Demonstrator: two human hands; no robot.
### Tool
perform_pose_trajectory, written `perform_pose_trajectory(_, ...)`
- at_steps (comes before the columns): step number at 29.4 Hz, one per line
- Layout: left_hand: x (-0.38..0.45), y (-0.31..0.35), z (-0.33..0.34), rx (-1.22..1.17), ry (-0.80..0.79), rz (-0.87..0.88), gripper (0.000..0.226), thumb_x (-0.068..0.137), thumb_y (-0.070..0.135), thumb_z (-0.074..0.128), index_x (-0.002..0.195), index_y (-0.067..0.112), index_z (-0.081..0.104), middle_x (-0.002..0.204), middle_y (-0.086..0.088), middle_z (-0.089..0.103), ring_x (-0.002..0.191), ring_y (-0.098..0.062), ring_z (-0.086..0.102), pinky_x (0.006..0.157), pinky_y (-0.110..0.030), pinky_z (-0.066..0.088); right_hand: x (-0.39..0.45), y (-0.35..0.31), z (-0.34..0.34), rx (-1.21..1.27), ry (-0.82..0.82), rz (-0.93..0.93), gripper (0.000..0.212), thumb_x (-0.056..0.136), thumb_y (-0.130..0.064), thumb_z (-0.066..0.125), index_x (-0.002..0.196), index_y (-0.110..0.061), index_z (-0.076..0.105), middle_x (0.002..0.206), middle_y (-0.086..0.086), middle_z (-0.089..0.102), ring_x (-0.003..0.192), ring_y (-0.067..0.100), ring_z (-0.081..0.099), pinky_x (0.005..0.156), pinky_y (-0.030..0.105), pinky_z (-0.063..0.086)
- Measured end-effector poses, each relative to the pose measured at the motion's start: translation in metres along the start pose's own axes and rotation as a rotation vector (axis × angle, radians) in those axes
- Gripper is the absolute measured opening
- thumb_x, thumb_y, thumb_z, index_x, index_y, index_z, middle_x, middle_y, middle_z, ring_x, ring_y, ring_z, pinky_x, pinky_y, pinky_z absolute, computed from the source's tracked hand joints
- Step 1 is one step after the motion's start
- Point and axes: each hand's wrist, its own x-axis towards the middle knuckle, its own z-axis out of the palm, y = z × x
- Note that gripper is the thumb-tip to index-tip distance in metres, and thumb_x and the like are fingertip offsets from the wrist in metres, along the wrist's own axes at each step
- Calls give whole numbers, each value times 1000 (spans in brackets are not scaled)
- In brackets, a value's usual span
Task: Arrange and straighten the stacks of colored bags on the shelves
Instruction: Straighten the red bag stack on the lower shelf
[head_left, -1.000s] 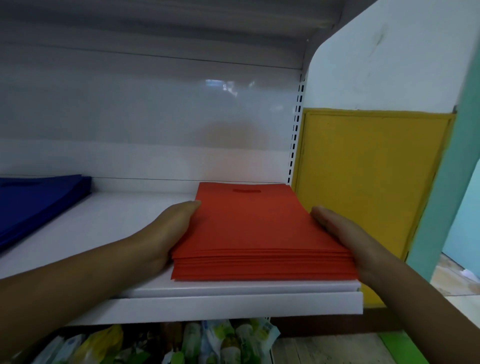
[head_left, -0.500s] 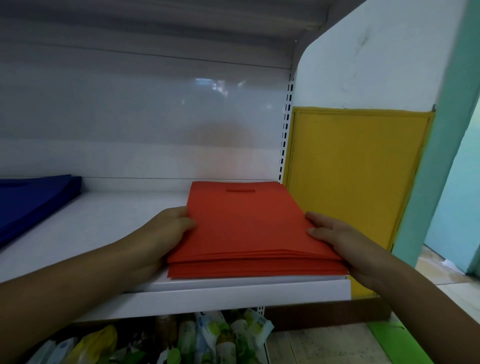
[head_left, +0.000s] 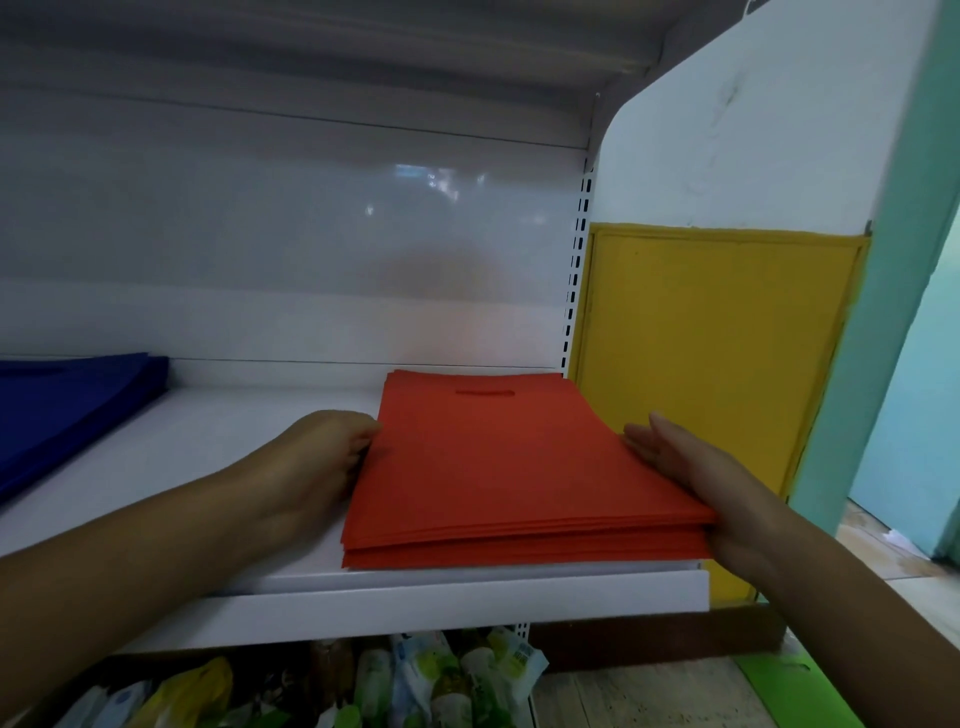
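A stack of red bags (head_left: 498, 467) lies flat at the right end of the white shelf (head_left: 415, 603), its front edges slightly fanned. My left hand (head_left: 322, 457) presses its fingertips against the stack's left edge. My right hand (head_left: 691, 473) lies with straight fingers along the stack's right edge, the palm against the side near the front corner. A stack of blue bags (head_left: 67, 410) sits at the far left of the same shelf, partly cut off by the frame.
A yellow panel (head_left: 717, 374) on the white side wall stands just right of the red stack. Packaged goods (head_left: 415, 680) fill the shelf below. A green bag (head_left: 795, 686) lies on the floor at the lower right.
My left hand has slid a little back along the stack's left edge. My right hand's fingers have straightened along the right edge. The red stack stays in place.
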Motion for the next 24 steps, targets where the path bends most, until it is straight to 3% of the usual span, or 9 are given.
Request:
perform_pose_trajectory(5,3,-3,0,-7,12,-48,20,91,20,54,72,23,58,76,-2,63,87,-26,57,88,-43,45,-4,1,-8,-29,-16,-3,63,88,-53,45,140,-16,43,138,-5,51,120,15,53,108,39,35)
perform_pose_trajectory(8,2,-5,2,59,-23,17,26,92,22,56,66,23,61,92,-14,67,95,-33,60,97,-51,44,-9,2,-8,-62,-16,-10,59,87,-52,47,136,-19,48,132,-9,56,116,11,56,101,35,42)
perform_pose_trajectory(10,4,-8,6,73,-24,59,24,94,19,53,71,24,58,92,-10,73,86,-23,68,85,-43,53,-11,2,-6,-103,-36,-13,47,86,-46,52,124,-19,59,112,-9,68,96,9,66,79,28,51)
perform_pose_trajectory(12,5,-13,11,58,-52,70,23,96,13,48,78,26,53,62,12,70,60,-3,68,56,-20,54,-11,2,-3,-157,-50,-13,35,91,-34,54,122,-17,60,98,-3,72,82,12,71,62,22,54)
perform_pose_trajectory(13,6,-13,13,86,-50,63,22,97,12,47,82,27,54,56,17,67,56,0,66,50,-15,50,-10,1,-2,-172,-43,-17,35,93,-27,54,126,-17,56,98,-3,71,81,13,71,60,21,55)
perform_pose_trajectory(16,12,-9,13,189,-45,89,25,98,11,44,118,18,58,76,13,69,71,-7,67,60,-16,49,-7,-1,2,-212,-54,-8,46,94,-15,54,139,-18,44,102,-2,70,81,14,72,59,21,56)
perform_pose_trajectory(19,19,-10,11,290,-15,131,36,99,7,42,134,11,46,82,20,49,72,4,51,48,-1,40,0,-1,5,-221,-58,16,48,94,-15,54,141,-17,42,101,0,69,76,14,72,56,21,55)
perform_pose_trajectory(21,23,-12,12,359,-13,148,32,99,7,40,127,18,50,83,22,42,71,6,45,46,3,35,7,-2,7,-237,-47,9,48,95,-14,52,142,-16,41,96,-3,68,70,10,71,53,17,52)
perform_pose_trajectory(24,30,-10,15,425,-6,162,28,100,8,39,90,32,51,80,19,42,68,6,43,46,1,34,13,-6,14,-324,-34,-34,46,96,-15,50,141,-13,41,91,-9,62,59,-1,67,48,10,47)
